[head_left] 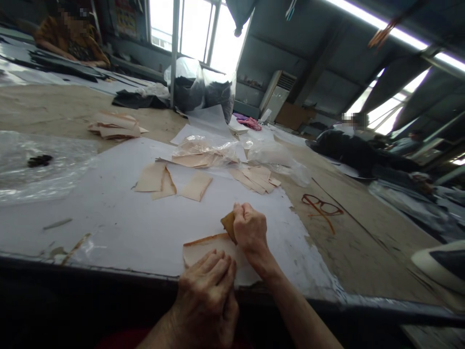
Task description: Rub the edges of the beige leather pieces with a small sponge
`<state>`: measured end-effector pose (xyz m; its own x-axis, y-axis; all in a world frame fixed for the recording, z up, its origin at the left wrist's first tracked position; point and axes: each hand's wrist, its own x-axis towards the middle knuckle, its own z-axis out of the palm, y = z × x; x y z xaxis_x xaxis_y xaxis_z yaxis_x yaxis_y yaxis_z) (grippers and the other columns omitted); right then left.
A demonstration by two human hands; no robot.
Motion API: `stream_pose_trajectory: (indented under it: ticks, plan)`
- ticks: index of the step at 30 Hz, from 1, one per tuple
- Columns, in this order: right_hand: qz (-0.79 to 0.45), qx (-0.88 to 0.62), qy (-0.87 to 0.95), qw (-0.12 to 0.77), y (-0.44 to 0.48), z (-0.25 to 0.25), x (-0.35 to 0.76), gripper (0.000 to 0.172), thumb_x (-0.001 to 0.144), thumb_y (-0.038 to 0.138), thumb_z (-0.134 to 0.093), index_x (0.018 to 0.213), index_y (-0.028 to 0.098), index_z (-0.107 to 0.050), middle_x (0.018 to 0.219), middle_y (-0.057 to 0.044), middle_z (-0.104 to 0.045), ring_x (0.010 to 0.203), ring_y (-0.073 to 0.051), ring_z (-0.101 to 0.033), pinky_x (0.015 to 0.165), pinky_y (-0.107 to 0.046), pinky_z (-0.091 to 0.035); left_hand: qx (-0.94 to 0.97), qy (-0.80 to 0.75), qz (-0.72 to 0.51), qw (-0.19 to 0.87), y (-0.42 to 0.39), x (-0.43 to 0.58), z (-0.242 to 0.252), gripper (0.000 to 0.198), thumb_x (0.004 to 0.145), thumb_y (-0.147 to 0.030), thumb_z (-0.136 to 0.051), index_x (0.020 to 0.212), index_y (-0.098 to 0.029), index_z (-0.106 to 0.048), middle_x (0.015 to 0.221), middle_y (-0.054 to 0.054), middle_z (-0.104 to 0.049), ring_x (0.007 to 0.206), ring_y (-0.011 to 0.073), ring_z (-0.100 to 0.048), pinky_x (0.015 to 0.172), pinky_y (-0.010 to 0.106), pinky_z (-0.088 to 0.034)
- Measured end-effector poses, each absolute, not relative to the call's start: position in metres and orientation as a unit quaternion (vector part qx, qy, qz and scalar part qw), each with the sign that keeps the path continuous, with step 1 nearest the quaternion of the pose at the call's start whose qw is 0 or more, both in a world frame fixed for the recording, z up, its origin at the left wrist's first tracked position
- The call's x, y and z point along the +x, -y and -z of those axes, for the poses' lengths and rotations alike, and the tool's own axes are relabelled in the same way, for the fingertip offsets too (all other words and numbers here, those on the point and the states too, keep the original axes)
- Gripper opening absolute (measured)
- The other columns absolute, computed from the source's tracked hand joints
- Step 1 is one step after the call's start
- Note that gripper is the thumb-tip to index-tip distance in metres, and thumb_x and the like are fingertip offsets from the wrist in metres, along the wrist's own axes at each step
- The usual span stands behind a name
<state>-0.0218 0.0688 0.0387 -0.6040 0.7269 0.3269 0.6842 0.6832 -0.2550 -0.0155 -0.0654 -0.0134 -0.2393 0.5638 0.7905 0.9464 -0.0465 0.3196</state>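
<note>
My left hand (209, 286) lies flat, fingers stretched out, pressing on a beige cut piece (201, 247) with an orange-brown edge, near the table's front edge. My right hand (249, 228) is closed in a fist just beyond it, gripping a small tan pad (229, 225) that touches the piece's upper edge. Both rest on a white sheet (119, 213) covering the table. Several more beige pieces (174, 182) lie loose farther back on the sheet.
A clear plastic bag of pieces (203, 150) lies behind the loose ones; another stack (114, 126) sits far left. Crumpled plastic film (32, 165) covers the left side. Other people work at far tables (72, 39). Reddish marks (321, 206) stain the bare tabletop to the right.
</note>
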Motion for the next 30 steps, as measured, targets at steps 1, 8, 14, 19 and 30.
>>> stream_pose_trajectory:
  ticks: [1,8,14,19,30]
  plan:
    - [-0.032,-0.37,0.908,0.196,-0.063,-0.037,-0.019,0.032,0.088,0.028,-0.032,0.074,0.016,-0.058,0.062,-0.005,-0.063,0.059,-0.015,-0.058,0.05,-0.023,-0.032,-0.575,0.654,0.444,0.214,0.065,-0.016,0.013,0.037,0.057,-0.011,-0.046,0.091,-0.005,-0.06,0.092,0.014,-0.063,0.088,0.0262,-0.058,0.083,0.039,-0.05]
    - [0.058,-0.329,0.929,0.162,-0.045,-0.02,-0.047,0.024,0.086,0.025,-0.037,0.074,0.014,-0.054,0.062,-0.008,-0.062,0.055,-0.018,-0.06,0.048,-0.023,-0.034,-0.564,0.659,0.462,0.187,0.064,-0.014,0.009,0.024,0.057,-0.01,-0.044,0.075,-0.01,-0.059,0.073,0.011,-0.059,0.081,0.0241,-0.058,0.076,0.037,-0.052]
    - [-0.042,-0.417,0.886,0.2,-0.058,-0.027,-0.057,0.03,0.087,0.026,-0.033,0.077,0.013,-0.058,0.066,-0.01,-0.064,0.06,-0.017,-0.06,0.052,-0.022,-0.035,-0.567,0.665,0.442,0.2,0.065,-0.015,0.011,0.032,0.06,-0.011,-0.045,0.089,-0.009,-0.06,0.085,0.012,-0.062,0.086,0.0248,-0.058,0.08,0.038,-0.051]
    - [-0.135,-0.408,0.874,0.225,-0.068,-0.037,-0.034,0.039,0.088,0.03,-0.029,0.068,0.016,-0.06,0.061,-0.005,-0.062,0.056,-0.013,-0.055,0.05,-0.022,-0.032,-0.575,0.663,0.429,0.214,0.065,-0.016,0.012,0.04,0.059,-0.011,-0.046,0.097,-0.007,-0.058,0.092,0.011,-0.062,0.087,0.0233,-0.058,0.085,0.037,-0.049]
    - [0.048,-0.302,0.942,0.141,-0.044,-0.024,-0.049,0.024,0.087,0.025,-0.035,0.074,0.015,-0.052,0.062,-0.005,-0.061,0.053,-0.016,-0.058,0.045,-0.023,-0.027,-0.544,0.667,0.475,0.181,0.062,-0.014,0.011,0.021,0.058,-0.006,-0.044,0.072,-0.011,-0.06,0.074,0.01,-0.061,0.079,0.0216,-0.059,0.077,0.035,-0.052]
